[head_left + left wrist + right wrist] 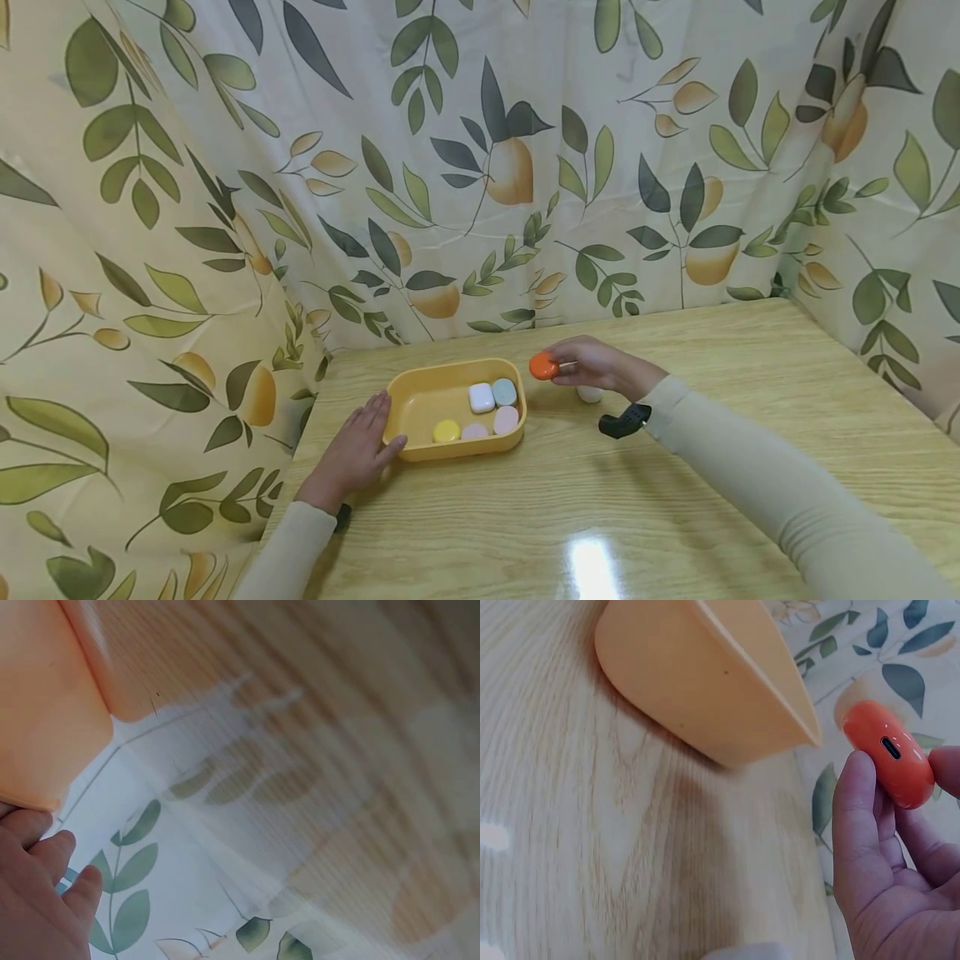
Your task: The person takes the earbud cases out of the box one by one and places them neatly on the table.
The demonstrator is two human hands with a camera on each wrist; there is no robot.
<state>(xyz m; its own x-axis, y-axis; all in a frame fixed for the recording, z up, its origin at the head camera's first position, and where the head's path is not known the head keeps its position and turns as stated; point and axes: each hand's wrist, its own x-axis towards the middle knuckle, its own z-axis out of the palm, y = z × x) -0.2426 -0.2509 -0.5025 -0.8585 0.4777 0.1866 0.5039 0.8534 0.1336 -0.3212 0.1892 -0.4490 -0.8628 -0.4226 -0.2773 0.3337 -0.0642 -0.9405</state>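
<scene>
My right hand [596, 365] pinches an orange earbud charging case [543, 366] above the table, just past the right end of a yellow bin [456, 451]. The right wrist view shows the charging port on the edge of that case [891, 750], with fingertips and thumb on opposite sides. At the bin's left end rests my left hand [358, 450], fingers extended along the rim and thumb toward the near corner. Inside the bin lie a white case [482, 398], a grey-blue case [504, 392], a yellow case [447, 431] and pink ones [506, 419].
A white rounded object [590, 394] sits on the table below my right hand, partly hidden by it. The wood-grain table [480, 533] meets leaf-patterned curtains [480, 167] at the back and sides. Black bands are on both wrists.
</scene>
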